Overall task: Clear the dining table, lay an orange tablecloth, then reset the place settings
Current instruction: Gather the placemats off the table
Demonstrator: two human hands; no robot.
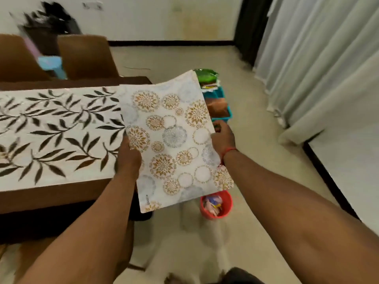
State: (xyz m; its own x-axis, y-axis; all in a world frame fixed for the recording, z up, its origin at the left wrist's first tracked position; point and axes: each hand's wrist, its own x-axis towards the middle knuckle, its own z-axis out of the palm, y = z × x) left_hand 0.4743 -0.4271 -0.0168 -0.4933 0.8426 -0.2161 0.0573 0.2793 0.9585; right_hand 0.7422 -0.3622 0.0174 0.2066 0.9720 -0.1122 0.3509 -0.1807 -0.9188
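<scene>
- Two bare forearms reach forward from the bottom of the view, above a pale, smooth floor.
- The left hand grips the left long edge of a placemat, its fingers hidden behind the mat.
- The right hand holds the mat's right long edge, fingers curled around it. A thin red thread circles that wrist.
- The placemat is a flat, stiff-looking rectangle with rounded corners, white with gold flower rounds, grey lace-like circles and plain white discs. It is held in the air, tilted, just off the right end of the tabletop, with its far left corner overlapping the table's end.
- Below the mat's near right corner, a round red bucket stands on the floor, holding crumpled scraps in mixed colours; the mat covers part of its rim.
- To the left, the dark brown wooden dining table carries a glossy cream table cover printed with dark leafy sprigs, running along the tabletop to its right end.
- Behind the mat's right edge, teal plastic baskets sit on the floor beside the table's end, with brown and green packets in them; the mat hides most of them.
- At the table's far edge stand two brown chair backs, with a light blue plastic stool between them.
- On the right, pale grey curtains hang in soft folds to the floor.
- The far wall is off-white with a dark skirting; a dark blurred shape in the far left corner cannot be made out.
</scene>
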